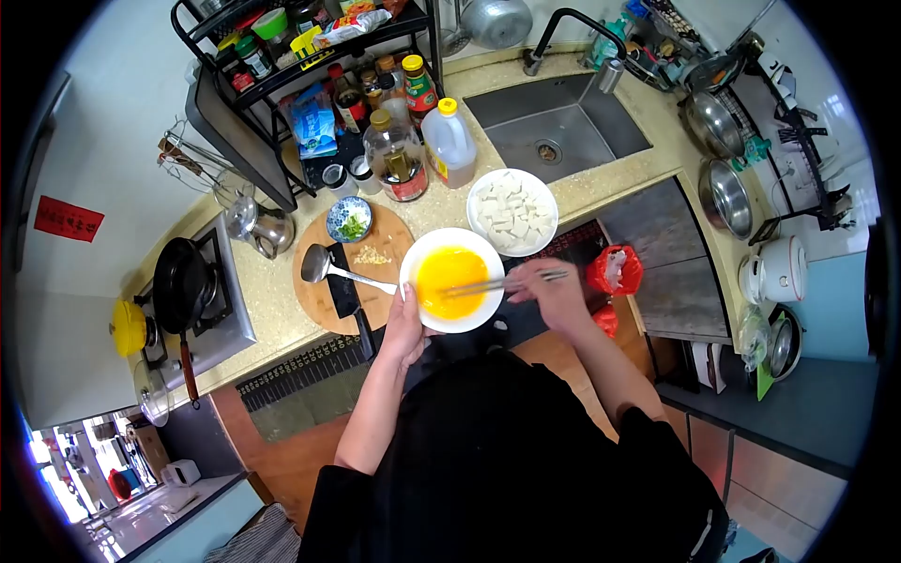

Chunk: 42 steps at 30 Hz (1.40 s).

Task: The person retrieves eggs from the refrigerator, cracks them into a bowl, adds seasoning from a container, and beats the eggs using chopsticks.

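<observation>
My left hand grips the rim of a white bowl on its left side. Yellow beaten egg fills the bowl's middle. My right hand is closed around a pair of chopsticks, whose tips dip into the egg. Left of the bowl lies a round wooden cutting board with a cleaver, a ladle and chopped pale bits, perhaps garlic. A small patterned bowl of chopped greens sits at the board's back. Behind my right hand stands a white bowl of cubed tofu.
A sink with a black faucet is at the back right. Bottles and a large jug stand behind the board, below a black rack. On the left, a black frying pan rests on the stove. A red-lined bin stands right.
</observation>
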Available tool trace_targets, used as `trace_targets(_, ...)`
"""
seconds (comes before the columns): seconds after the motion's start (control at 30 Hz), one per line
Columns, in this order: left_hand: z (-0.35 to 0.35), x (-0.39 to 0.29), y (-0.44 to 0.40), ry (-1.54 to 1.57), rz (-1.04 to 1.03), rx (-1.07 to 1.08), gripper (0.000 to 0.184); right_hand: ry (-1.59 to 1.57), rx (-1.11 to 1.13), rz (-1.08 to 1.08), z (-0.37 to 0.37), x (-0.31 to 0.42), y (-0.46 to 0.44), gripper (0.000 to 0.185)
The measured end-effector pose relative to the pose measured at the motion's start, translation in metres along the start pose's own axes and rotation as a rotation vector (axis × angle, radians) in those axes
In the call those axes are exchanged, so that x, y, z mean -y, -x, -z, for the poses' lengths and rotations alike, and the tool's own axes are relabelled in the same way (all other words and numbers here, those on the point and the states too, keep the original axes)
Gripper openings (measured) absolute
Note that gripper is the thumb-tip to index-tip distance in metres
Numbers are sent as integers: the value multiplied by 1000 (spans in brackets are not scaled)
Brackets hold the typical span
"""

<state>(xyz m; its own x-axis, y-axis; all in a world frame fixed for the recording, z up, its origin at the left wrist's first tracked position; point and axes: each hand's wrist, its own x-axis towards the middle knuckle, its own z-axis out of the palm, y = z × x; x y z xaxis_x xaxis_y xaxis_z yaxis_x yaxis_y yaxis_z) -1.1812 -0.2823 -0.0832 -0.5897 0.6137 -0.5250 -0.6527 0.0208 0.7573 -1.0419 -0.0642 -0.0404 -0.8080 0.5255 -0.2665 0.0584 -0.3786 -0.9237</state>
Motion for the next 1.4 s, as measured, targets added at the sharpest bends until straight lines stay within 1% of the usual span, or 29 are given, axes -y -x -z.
trace_targets(0.1,2,0,1,7,0,22,51,128,-122,162,23,11,-17,16)
trace_targets(0.13,3,-1,0,15,-3,29,51,206,-113,150,30,11,-17,15)
trace_targets(0.23,1,-3,0,47,-21,25,51,-35,-97,35,24,-3,-6,16)
trace_targets(0.27,2,-4,0,39,-17,32,51,-40,-60,43,24,-3,-6,17)
trace_targets(0.37,4,-7,3,21,1,31,51,-87,-249,193,27,-6,-14,17)
trace_targets(0.4,3,-9,3,21,10,21,51,-20,-237,148,31,-17,-13,17)
trace_targets(0.43,2,-11,2,21,16,12,51,-58,-173,51,28,-21,-7,18)
trace_targets(0.5,4,-11,0,35,-10,34,51,-101,-85,-12,25,-19,-1,18)
trace_targets(0.57,6,-6,2,47,-15,45,50,-168,-224,94,31,-22,-10,19)
trace_targets(0.6,7,-6,2,47,-13,49,50,-90,-258,129,27,-21,-9,19)
trace_targets(0.7,9,-7,-3,44,-14,61,50,-86,-96,-57,19,-25,-2,20)
trace_targets(0.73,9,-5,-2,47,-11,58,50,-118,-129,10,22,-26,-5,20)
trace_targets(0.77,9,-4,-1,55,-8,52,50,-164,-203,33,26,-26,-11,19)
trace_targets(0.83,7,-3,-1,66,-4,44,50,-102,-270,50,18,-28,-10,19)
trace_targets(0.93,8,1,-3,49,8,21,51,-115,-101,13,19,-31,-5,20)
trace_targets(1.03,12,5,-4,48,-11,62,51,-105,-253,111,17,-33,-11,19)
trace_targets(1.07,12,4,-5,51,-9,56,51,-79,-151,-12,15,-32,-7,19)
trace_targets(1.1,11,4,-5,53,-5,49,52,-97,-69,-57,10,-27,-3,20)
trace_targets(1.17,10,5,-3,60,1,46,52,-157,-135,44,20,-29,-9,21)
trace_targets(1.2,8,3,-1,62,2,51,52,-183,-230,88,17,-26,-12,20)
trace_targets(1.3,4,-1,-1,53,4,47,52,-83,-77,-65,12,-27,-5,19)
trace_targets(1.33,3,0,0,50,8,43,52,-102,-87,-22,14,-27,-5,19)
trace_targets(1.4,6,2,-1,36,9,59,52,-119,-212,39,16,-27,-12,19)
